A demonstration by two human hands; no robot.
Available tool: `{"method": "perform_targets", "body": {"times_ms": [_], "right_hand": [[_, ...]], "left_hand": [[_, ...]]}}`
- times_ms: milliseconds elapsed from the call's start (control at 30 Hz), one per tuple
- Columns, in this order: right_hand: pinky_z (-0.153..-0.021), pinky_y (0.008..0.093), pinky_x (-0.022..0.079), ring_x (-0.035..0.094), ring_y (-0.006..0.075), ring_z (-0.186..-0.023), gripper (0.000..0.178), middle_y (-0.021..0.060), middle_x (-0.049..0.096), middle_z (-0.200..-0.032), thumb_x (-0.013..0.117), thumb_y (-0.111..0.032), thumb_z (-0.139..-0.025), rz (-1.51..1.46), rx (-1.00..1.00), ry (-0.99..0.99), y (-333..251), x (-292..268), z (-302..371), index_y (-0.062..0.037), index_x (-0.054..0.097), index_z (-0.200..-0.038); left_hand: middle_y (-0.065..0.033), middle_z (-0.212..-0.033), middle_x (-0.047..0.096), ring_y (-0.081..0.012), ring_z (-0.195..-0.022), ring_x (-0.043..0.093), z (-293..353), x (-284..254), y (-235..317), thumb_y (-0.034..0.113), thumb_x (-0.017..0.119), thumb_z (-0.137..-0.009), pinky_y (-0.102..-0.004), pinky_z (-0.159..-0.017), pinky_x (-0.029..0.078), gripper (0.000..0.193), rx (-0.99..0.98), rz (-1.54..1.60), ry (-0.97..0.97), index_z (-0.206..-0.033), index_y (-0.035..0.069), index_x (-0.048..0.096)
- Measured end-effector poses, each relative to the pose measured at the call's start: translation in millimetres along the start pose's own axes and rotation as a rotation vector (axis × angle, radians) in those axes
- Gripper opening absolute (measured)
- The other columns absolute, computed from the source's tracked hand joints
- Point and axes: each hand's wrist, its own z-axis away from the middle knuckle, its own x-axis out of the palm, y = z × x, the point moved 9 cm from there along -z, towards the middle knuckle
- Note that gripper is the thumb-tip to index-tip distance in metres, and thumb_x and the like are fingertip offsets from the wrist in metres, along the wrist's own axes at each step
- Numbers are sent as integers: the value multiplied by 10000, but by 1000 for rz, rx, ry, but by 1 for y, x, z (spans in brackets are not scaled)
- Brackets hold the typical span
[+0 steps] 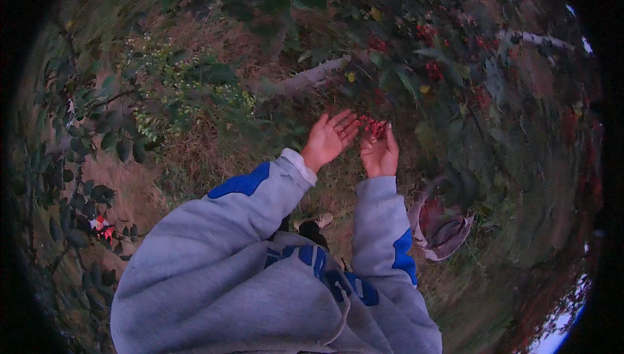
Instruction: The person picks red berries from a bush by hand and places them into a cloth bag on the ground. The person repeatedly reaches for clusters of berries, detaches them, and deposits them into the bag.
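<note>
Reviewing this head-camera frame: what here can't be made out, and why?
- Right hand: turned away, its fingers blurred into the cluster of small red berries; a grip cannot be told.
- Open left hand: whether it touches the berries is unclear.
- Grey cloth bag with dark reddish contents: leaves overlap it, contents unreadable.
- Small red and white scrap on the ground: too small to identify.

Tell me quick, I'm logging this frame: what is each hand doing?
Left hand: open, palm up, cupped beside the red berry cluster.
Right hand: fingers pinched on that berry cluster.
</note>
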Motion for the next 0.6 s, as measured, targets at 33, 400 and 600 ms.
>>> {"method": "perform_targets", "body": {"times_ms": [33,400,600], "right_hand": [[-470,214,341,433,106,-566,158,25,533,-732,464,-220,-819,15,1,-27,-4,2,10,-73,516,-843],[-404,206,322,448,110,-556,170,31,545,-742,450,-230,-825,49,3,-24,-57,-33,106,-72,511,-843],[-404,186,304,409,84,-528,179,32,536,-747,433,-219,-832,83,-84,-1,-87,-60,166,-61,514,-858]], "left_hand": [[-106,-1082,473,-222,-1009,443,6,3,-10,329,347,-843,-342,-873,351,410,-43,-38,-14,-1094,13,419],[-44,-929,547,-124,-826,527,57,62,-90,219,459,-815,-236,-688,413,296,-157,-795,-152,-1045,34,471],[-11,-818,562,-63,-669,509,90,95,-151,145,537,-774,-189,-543,386,194,-34,-1303,-290,-934,38,553]]}}
